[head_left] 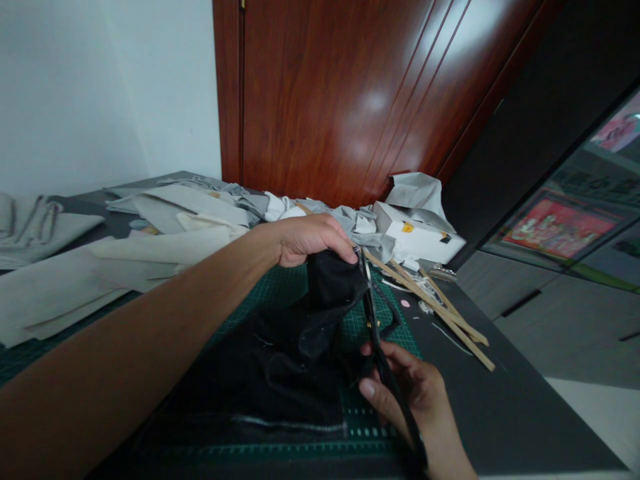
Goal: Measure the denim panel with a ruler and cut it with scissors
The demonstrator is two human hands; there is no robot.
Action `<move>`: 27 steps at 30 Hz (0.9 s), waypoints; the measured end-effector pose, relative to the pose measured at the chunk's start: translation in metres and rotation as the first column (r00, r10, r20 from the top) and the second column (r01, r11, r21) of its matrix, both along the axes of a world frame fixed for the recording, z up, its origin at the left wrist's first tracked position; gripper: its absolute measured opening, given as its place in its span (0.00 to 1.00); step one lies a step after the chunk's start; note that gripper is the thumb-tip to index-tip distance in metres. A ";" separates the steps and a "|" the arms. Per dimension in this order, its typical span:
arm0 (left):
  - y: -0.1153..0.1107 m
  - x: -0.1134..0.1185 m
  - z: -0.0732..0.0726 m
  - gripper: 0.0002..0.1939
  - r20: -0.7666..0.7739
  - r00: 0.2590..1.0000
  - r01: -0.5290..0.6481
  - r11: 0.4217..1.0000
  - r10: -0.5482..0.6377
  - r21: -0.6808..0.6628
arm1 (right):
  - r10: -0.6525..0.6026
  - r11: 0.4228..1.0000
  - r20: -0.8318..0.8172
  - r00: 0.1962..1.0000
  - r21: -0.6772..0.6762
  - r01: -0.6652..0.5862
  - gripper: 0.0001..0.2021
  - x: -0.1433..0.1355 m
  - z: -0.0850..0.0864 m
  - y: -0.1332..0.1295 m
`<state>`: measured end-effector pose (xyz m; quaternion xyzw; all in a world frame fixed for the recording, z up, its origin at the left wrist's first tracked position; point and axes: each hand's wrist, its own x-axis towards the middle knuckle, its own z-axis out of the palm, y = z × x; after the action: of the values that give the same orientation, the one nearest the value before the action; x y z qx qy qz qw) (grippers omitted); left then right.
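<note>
A piece of black cloth (295,353) with white stitching along its lower edge lies bunched on a green cutting mat (275,287). My left hand (313,239) pinches the cloth's top corner and lifts it off the mat. In my right hand (410,387) is a pair of black-handled scissors (373,313), their blades pointing away from me. The blades lie along the right edge of the raised cloth, with the tips close to my left fingertips. A narrow dark strip (393,323) rests on the mat just right of the blades.
Pale grey fabric pieces (165,247) cover the left and back of the table. A white box (420,233) stands at the back right. Wooden strips (440,307) and thread scraps lie on the dark tabletop (505,407). A wooden door (330,93) rises behind.
</note>
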<state>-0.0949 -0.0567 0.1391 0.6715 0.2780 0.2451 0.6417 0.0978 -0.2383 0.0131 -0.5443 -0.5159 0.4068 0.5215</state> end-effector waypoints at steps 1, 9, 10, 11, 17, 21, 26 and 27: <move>0.000 0.000 0.000 0.01 -0.001 1.000 0.001 1.000 -0.001 0.008 | -0.004 1.000 -0.001 1.000 0.000 0.004 0.24 -0.001 0.001 0.000; 0.001 0.000 0.000 0.02 -0.018 1.000 0.011 1.000 -0.011 0.013 | 0.051 0.999 -0.012 0.999 -0.018 -0.051 0.25 0.009 -0.020 0.007; 0.000 0.000 0.000 0.02 -0.022 1.000 0.007 1.000 -0.007 0.008 | 0.060 0.998 -0.018 0.998 -0.024 -0.061 0.25 0.010 -0.023 0.008; 0.000 0.000 0.000 0.02 -0.025 1.000 0.006 1.000 -0.006 0.004 | 0.062 0.998 -0.022 0.998 -0.028 -0.063 0.25 0.011 -0.025 0.008; -0.002 -0.001 0.001 0.02 -0.039 0.998 0.044 0.999 -0.043 0.002 | 0.070 0.998 -0.054 0.996 -0.001 -0.070 0.25 0.012 -0.023 0.006; -0.001 -0.001 0.001 0.02 -0.048 0.998 0.041 0.999 -0.040 0.018 | 0.063 0.998 -0.029 0.998 0.023 -0.063 0.24 0.012 -0.021 0.006; 0.000 -0.001 -0.001 0.03 -0.052 0.998 0.049 0.998 -0.048 0.031 | 0.079 0.997 0.002 0.997 0.014 -0.079 0.25 0.013 -0.021 0.006; -0.001 -0.001 -0.001 0.04 -0.053 0.997 0.049 0.998 -0.047 0.029 | 0.081 0.997 0.004 0.997 0.014 -0.081 0.25 0.013 -0.021 0.006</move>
<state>-0.0960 -0.0572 0.1378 0.6937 0.2749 0.2160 0.6297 0.1108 -0.2327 -0.0080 -0.5199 -0.5413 0.4232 0.5075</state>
